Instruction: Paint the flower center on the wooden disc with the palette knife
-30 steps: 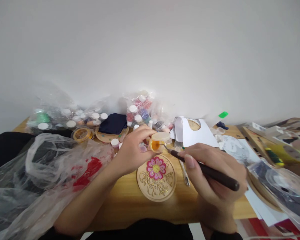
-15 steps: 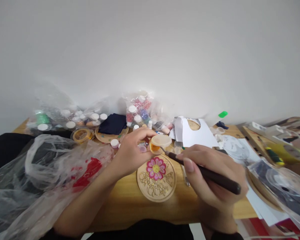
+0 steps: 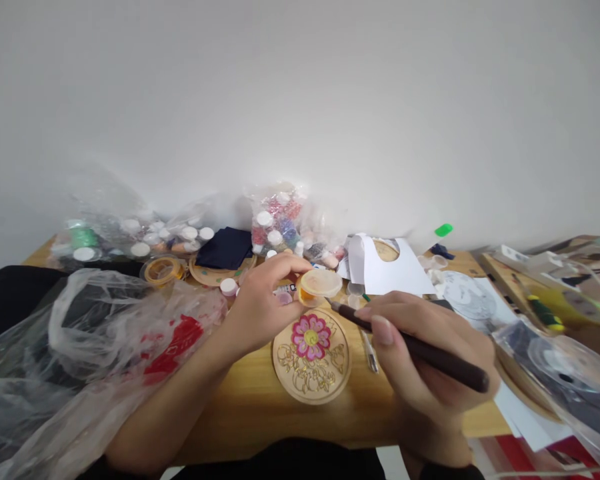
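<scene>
My left hand [image 3: 263, 303] is closed round a small clear pot with orange contents [image 3: 316, 287], held just above the table, its lid nearly flat on top. My right hand [image 3: 430, 353] grips a dark brown tool [image 3: 415, 347] like a pen; its thin metal tip points at the pot from the right. Below both lies a round wooden disc [image 3: 311, 355] with gold outlines and a pink flower with a yellow centre.
Crumpled plastic bags [image 3: 95, 333] with red print fill the left side. Bags of small white-capped pots [image 3: 275, 223] line the back by the wall. White paper [image 3: 395, 267], a tape roll [image 3: 163, 269], a dark cloth [image 3: 226, 247] and boards at right crowd the wooden table [image 3: 250, 400].
The pot's lid has come down from tilted open to nearly flat over the orange contents. The tool tip has drawn back slightly to the right, out of the pot.
</scene>
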Available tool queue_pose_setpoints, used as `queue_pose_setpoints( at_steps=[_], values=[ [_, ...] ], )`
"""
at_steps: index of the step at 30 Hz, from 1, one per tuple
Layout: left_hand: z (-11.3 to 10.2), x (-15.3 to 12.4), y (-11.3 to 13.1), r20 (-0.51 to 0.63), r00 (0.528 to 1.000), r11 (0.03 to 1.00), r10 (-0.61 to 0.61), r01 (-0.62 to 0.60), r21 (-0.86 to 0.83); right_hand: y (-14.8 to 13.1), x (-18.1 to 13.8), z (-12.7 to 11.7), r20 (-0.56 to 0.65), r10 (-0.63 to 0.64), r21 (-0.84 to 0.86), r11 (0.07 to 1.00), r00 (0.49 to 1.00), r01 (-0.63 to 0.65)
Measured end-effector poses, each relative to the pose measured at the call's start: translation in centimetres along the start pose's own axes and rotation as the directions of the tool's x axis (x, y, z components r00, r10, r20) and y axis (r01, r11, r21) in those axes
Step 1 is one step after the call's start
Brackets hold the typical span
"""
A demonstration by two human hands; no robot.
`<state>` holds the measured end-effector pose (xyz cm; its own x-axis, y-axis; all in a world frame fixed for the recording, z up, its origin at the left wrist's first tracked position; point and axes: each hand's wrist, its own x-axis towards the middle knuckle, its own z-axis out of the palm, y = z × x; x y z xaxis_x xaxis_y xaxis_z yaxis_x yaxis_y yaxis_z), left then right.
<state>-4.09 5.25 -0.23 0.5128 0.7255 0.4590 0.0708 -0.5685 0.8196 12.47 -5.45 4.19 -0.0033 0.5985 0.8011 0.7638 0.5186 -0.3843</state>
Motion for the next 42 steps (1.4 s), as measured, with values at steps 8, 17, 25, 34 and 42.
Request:
queue_pose_setpoints(
  at_steps=[8, 17, 25, 34, 42],
  values=[
    [0.08, -0.02, -0.13, -0.031, 0.999, 1.000, 0.012, -0.011, 0.020, 0.24, 0.13, 0.20, 0.027, -0.018, 0.016, 1.000, 0.999, 0.018],
    [0.10, 0.02, -0.17, -0.014, 1.000, 0.999, 0.009, -0.009, 0.033, -0.12, -0.06, 0.24, 0.059, -0.020, -0.016, 1.000, 0.998, 0.021],
    [-0.02, -0.02, 0.00, -0.009, 1.000, 0.999, -0.009, 0.010, 0.038, -0.06, 0.14, 0.15, 0.057, -0.064, -0.024, 0.998, 0.996, 0.066],
    [-0.03, 0.05, -0.01, -0.017, 1.000, 0.999, 0.005, -0.004, 0.046, -0.03, -0.07, 0.27, 0.048, -0.043, -0.022, 0.999, 0.998, 0.044],
    [0.01, 0.02, 0.00, -0.022, 1.000, 1.000, -0.009, 0.009, 0.016, -0.16, -0.02, 0.11, 0.008, -0.049, 0.029, 0.998, 0.999, 0.049]
  ],
)
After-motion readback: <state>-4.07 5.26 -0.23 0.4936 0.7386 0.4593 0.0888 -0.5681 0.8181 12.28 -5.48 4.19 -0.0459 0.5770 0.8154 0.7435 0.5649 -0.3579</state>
